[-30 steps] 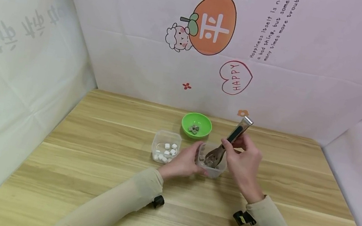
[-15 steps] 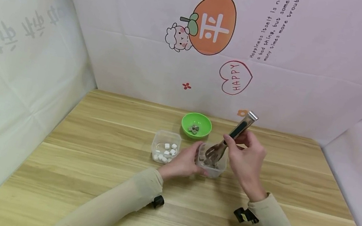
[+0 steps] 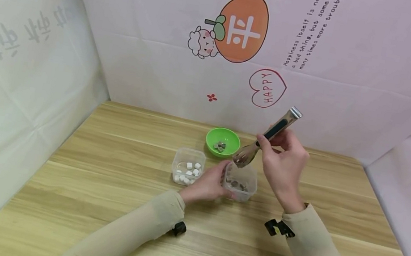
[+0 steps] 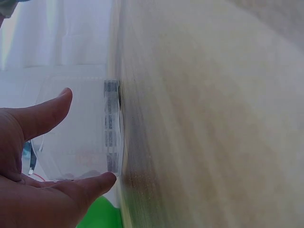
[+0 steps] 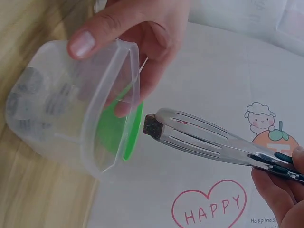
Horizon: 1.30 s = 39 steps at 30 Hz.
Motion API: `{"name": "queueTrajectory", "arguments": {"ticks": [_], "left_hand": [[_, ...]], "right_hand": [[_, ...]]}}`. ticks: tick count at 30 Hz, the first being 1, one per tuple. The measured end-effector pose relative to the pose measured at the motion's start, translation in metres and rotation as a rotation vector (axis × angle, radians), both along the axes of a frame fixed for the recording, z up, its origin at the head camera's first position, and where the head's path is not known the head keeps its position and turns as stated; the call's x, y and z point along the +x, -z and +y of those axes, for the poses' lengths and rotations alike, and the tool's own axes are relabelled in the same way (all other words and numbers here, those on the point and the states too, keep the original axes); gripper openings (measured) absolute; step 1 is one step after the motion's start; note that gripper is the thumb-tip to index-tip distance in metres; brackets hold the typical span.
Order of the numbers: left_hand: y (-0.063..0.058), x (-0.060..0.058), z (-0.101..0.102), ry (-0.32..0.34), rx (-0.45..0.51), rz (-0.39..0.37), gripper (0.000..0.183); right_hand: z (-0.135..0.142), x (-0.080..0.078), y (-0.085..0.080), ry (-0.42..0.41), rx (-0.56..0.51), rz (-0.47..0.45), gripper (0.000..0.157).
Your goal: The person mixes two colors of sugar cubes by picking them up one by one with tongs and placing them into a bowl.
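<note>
In the head view my right hand [image 3: 285, 164] grips metal tongs [image 3: 269, 136] with dark handle pads, raised over the rim of a clear plastic container [image 3: 245, 193]. A small dark brown cube [image 5: 152, 127] sits between the tong tips in the right wrist view. My left hand [image 3: 209, 185] holds that container by its left side, thumb and fingers spread along its walls. Several dark cubes [image 5: 57, 99] lie on its bottom. Just behind stands a green bowl [image 3: 211, 142] with a few greyish-brown cubes [image 3: 220, 146] in it.
A second clear container [image 3: 180, 155] with several white cubes [image 3: 189, 165] stands left of my left hand. The wooden table [image 3: 123, 155] meets a printed white backdrop [image 3: 156, 79] close behind the bowl. More white sheeting [image 3: 11, 91] hangs at the left side.
My right hand has lifted the tongs up out of the container, their tips now above its back rim near the bowl. The left hand and container have stayed in place.
</note>
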<state>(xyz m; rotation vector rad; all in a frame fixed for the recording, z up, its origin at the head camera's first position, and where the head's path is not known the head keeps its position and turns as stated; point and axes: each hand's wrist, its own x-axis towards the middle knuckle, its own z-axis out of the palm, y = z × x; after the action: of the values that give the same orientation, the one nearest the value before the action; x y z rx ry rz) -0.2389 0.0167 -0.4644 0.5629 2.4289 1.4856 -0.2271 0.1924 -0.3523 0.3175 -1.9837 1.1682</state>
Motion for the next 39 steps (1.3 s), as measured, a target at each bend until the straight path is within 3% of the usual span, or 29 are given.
{"name": "queueTrajectory", "arguments": {"ticks": [15, 28, 34, 39], "left_hand": [[0.001, 0.000, 0.000, -0.006, -0.011, 0.018, 0.104], [0.003, -0.002, 0.000, -0.003, 0.001, 0.027, 0.101], [0.002, -0.001, 0.002, -0.001, 0.024, 0.020, 0.100], [0.001, 0.000, 0.001, -0.009, 0.010, 0.016, 0.102]], "right_hand": [[-0.023, -0.052, 0.002, -0.034, -0.016, 0.002, 0.017], [-0.031, -0.082, 0.022, -0.049, 0.022, -0.073, 0.017], [-0.022, -0.078, 0.023, -0.042, -0.005, -0.070, 0.018], [-0.014, -0.055, 0.015, -0.062, -0.053, -0.040, 0.021]]}}
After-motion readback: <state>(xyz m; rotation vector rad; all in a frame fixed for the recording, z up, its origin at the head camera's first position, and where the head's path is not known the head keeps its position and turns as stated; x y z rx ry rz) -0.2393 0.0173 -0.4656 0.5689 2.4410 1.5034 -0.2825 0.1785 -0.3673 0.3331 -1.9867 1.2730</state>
